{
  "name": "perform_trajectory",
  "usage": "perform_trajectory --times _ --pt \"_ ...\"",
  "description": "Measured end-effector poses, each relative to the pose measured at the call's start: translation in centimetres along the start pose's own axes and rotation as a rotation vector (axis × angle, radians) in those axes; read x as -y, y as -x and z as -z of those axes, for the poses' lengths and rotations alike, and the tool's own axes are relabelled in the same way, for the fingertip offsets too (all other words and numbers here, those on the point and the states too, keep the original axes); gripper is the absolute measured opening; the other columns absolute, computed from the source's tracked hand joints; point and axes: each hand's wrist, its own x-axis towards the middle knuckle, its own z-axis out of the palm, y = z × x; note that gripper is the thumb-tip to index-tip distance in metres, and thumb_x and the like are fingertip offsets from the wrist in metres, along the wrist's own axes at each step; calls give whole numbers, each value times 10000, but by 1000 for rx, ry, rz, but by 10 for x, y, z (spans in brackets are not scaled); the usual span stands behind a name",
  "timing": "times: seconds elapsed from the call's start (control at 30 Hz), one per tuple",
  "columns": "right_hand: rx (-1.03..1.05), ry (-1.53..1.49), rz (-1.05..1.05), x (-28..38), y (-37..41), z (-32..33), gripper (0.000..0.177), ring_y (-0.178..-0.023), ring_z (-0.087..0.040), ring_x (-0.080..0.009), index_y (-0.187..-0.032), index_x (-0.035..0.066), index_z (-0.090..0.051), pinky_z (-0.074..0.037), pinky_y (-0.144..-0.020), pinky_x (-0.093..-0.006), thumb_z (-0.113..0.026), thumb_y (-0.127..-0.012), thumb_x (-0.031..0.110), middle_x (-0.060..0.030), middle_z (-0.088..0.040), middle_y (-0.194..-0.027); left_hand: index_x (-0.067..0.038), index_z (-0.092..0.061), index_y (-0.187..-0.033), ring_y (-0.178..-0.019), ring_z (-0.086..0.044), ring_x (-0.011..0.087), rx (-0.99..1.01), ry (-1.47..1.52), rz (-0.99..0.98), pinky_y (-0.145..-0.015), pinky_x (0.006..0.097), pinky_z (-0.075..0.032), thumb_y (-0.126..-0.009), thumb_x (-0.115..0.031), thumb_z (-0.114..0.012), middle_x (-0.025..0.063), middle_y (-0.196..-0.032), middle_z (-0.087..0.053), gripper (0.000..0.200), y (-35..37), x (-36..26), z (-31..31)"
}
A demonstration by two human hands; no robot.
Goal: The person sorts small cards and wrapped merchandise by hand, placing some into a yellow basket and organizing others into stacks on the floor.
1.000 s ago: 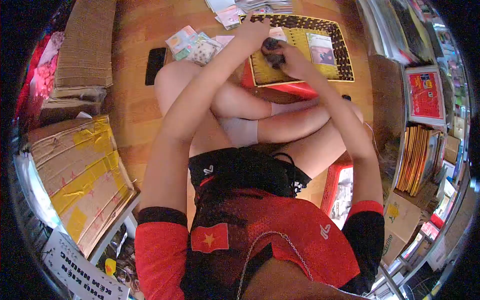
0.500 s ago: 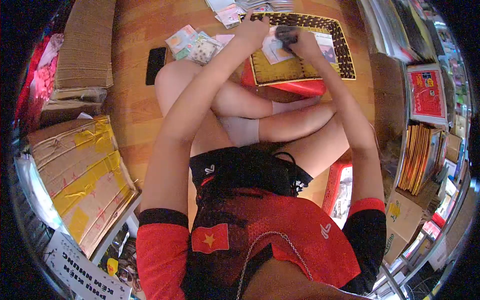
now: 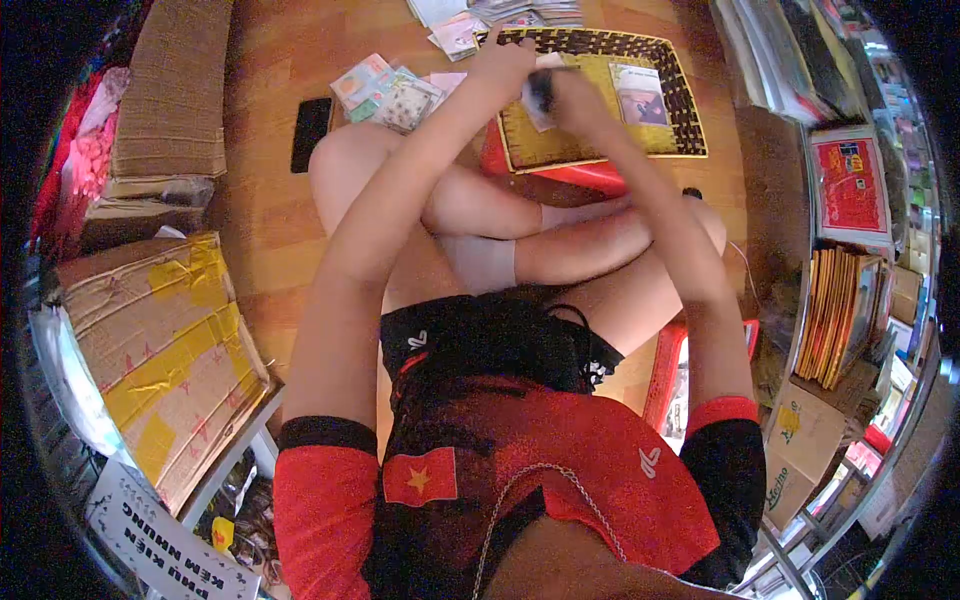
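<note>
A woven basket [image 3: 560, 155] with a dark-patterned rim stands in front of my crossed legs. My left hand [image 3: 503, 62] is at its upper left edge, beside a pale packet [image 3: 541, 116]. Some of its fingers are stretched apart; their undersides are hidden. My right hand [image 3: 580, 103], smeared by motion, is closed on a small black object [image 3: 541, 90] over that packet. The object's kind cannot be made out. Another packet with a pinkish picture [image 3: 640, 97] lies at the right inside the basket.
A red plastic surface [image 3: 590, 180] shows under the basket. Several clear packets [image 3: 405, 98] and a black phone [image 3: 311, 134] lie on the wooden floor at left. More packets [image 3: 520, 12] lie beyond the basket. Cardboard boxes [image 3: 170, 90] flank the left, loaded shelves [image 3: 850, 190] the right.
My right hand has moved left with the black object, toward my left hand, uncovering the right-hand packet. My left hand has hardly moved.
</note>
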Motion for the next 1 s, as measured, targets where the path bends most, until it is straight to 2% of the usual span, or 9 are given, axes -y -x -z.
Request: perform_trajectory --times 0.2,0.3,0.33,0.43,0.53,0.6,0.77,0.83,1.0 --pt "360 -67 -94 20 -13 37 378 -858 -577 -382 -990 57 -512 -486 -708 -443 -628 -631 80 -216 -587 -936 4 -453 -989 -817 -616 324 -57 -38 -21 -1011 481 -265 -747 -62 -565 163 -743 -626 274 1 3 -7" --pt "119 -57 -219 -6 -24 20 329 -856 -583 -370 -944 38 -545 -485 -718 -440 -628 -629 76 -204 -608 -892 -11 -462 -988 -818 -617 311 -21 -14 17 -1013 469 -269 -694 -97 -635 136 -752 -632 352 -1 5 -9" --pt "60 37 -179 -3 -17 12 265 -846 -584 -375 -893 22 -573 -479 -731 -431 -616 -633 52 -194 -618 -891 10 -495 -1025 -828 -639 254 22 -10 32 -1053 426 -213 -613 -137 -702 136 -787 -656 483 -4 6 -10" --pt "35 -79 -81 22 12 15 229 -875 -573 -384 -870 10 -599 -471 -758 -416 -606 -642 31 -197 -608 -948 11 -492 -1018 -835 -638 255 1 0 12 -1050 430 -222 -616 -137 -695 143 -787 -654 475 0 7 -10" --pt "488 -191 -49 5 23 32 310 -909 -571 -368 -971 16 -593 -470 -794 -411 -614 -672 93 -207 -582 -1011 -53 -507 -1065 -843 -635 261 92 7 6 -1046 447 -223 -668 -119 -646 132 -807 -655 425 0 3 1" --pt "224 -392 -61 -6 47 48 345 -937 -574 -334 -1008 22 -592 -453 -828 -385 -627 -670 86 -188 -589 -1005 -192 -491 -1099 -912 -603 248 109 44 -37 -1024 543 -204 -668 -111 -656 67 -873 -639 469 0 5 3" --pt "-400 -843 -196 4 97 101 346 -944 -568 -159 -1045 21 -590 -434 -836 -272 -593 -709 -65 -84 -618 -1000 -174 -597 -976 -898 -595 244 -87 -140 -121 -995 510 -267 -779 -125 -517 61 -860 -626 218 13 -19 13" --pt "-443 -879 -319 -11 108 98 314 -918 -562 -131 -1056 13 -579 -426 -830 -252 -585 -750 -56 -65 -614 -992 -133 -618 -939 -920 -579 243 -216 -181 -159 -955 475 -326 -815 -207 -516 60 -867 -618 177 12 -25 9" --pt "-525 -823 -322 -16 117 86 305 -910 -569 -134 -1064 16 -579 -429 -824 -254 -596 -763 -29 -75 -616 -997 -67 -591 -920 -887 -579 290 -72 8 -8 -736 439 -472 -686 -305 -686 106 -894 -584 347 19 -66 0"
